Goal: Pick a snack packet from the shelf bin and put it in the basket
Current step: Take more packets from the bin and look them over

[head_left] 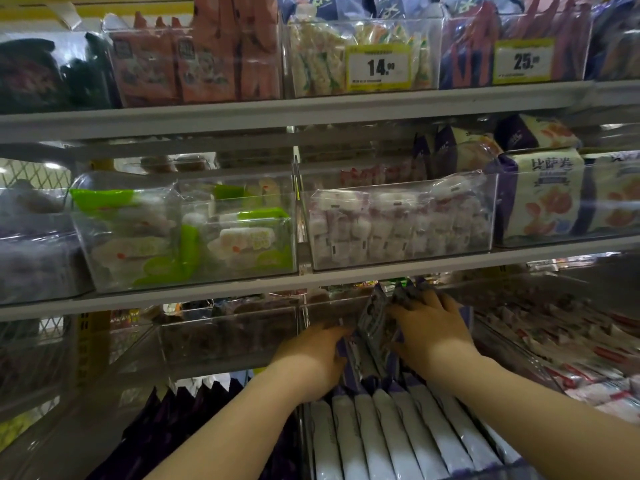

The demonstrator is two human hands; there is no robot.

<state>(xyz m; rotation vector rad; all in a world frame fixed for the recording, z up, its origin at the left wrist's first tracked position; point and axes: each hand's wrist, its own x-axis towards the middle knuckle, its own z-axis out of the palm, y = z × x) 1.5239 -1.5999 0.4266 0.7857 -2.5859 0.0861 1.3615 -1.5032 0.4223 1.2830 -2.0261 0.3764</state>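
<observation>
- Snack packet (375, 322), dark purple, stands tilted at the back of a clear bin (306, 424) on the low shelf (207, 295), between the two hands.
- Right hand (433, 332) holds it: the fingers (414, 296) curl over the jagged tops of the packets and the thumb lies lower, against the front. How many packets are in that grip is hard to tell.
- Left hand (311, 358) is against the packet's left side. Its fingertips are lost among the wrappers, so I cannot tell whether it grips or only touches.
- White packets (398, 431) with purple edges fill the near part of the bin in an upright row; their lower ends are cut off by the bottom edge.
- Dark purple bags (180, 410) sit in the next bin to the left, in shadow.
- Print on the wrappers is blurred and unreadable.
- Yellow price tag (378, 67) on the top shelf reads 14.
</observation>
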